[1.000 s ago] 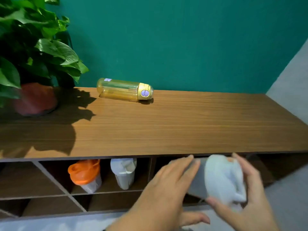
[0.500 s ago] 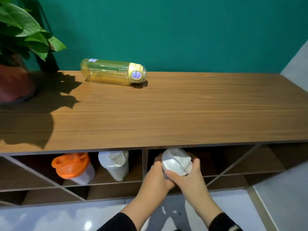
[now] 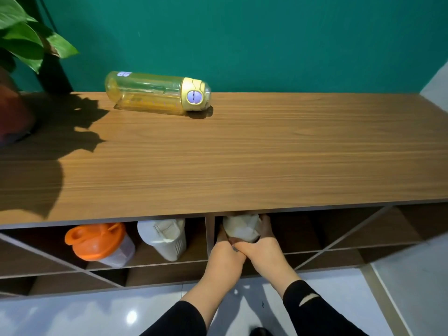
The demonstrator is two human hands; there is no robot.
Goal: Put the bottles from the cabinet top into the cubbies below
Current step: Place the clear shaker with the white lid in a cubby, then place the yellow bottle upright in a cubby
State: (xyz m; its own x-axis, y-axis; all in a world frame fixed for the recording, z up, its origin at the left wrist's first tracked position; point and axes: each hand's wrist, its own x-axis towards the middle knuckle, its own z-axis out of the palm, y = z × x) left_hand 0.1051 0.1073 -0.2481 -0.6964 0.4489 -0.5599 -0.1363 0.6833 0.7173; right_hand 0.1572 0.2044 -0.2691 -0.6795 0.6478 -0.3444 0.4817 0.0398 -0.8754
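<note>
White and partly hidden under the worktop's (image 3: 242,166) front edge, a shaker bottle (image 3: 241,227) sits in the cubby (image 3: 303,236) at lower centre of the frame, just right of the vertical divider, with the left hand (image 3: 226,254) and right hand (image 3: 263,248) both wrapped around its body and touching each other. Left of the divider, an orange-lidded shaker (image 3: 97,241) and a white bottle (image 3: 164,235) occupy the neighbouring cubby. At upper left, a yellow transparent bottle (image 3: 157,95) lies on its side on the wood worktop, near a potted plant (image 3: 17,69).
</note>
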